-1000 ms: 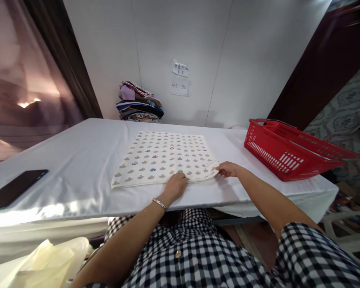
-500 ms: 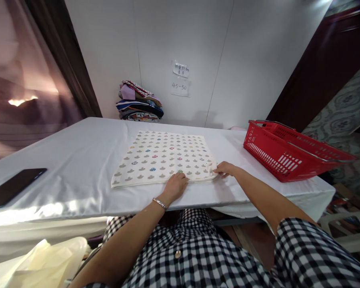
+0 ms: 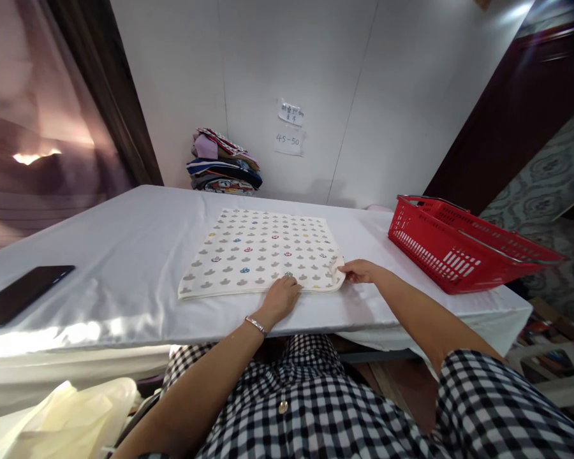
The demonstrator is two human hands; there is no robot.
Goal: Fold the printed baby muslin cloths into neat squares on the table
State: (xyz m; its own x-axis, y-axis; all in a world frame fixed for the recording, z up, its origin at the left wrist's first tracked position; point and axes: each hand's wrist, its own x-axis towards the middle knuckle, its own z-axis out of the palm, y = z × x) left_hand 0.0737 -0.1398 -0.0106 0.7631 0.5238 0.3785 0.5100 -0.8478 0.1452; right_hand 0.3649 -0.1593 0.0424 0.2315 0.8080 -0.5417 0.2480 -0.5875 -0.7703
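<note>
A white cloth with small grey and coloured prints lies folded flat on the white-covered table. My left hand rests on its near edge, right of the middle, with the fingers lying flat on the fabric. At the near right corner, my right hand pinches the cloth, and the corner is slightly lifted and turned back there. The cloth's layers show along the near edge.
A red plastic basket stands on the table's right side. Several folded fabrics are stacked in a pile against the wall. A black phone lies at the left. Paper signs hang on the wall.
The cloth's corner in my right hand is turned up a little more, and that hand has shifted slightly. My left hand stays in place on the near edge.
</note>
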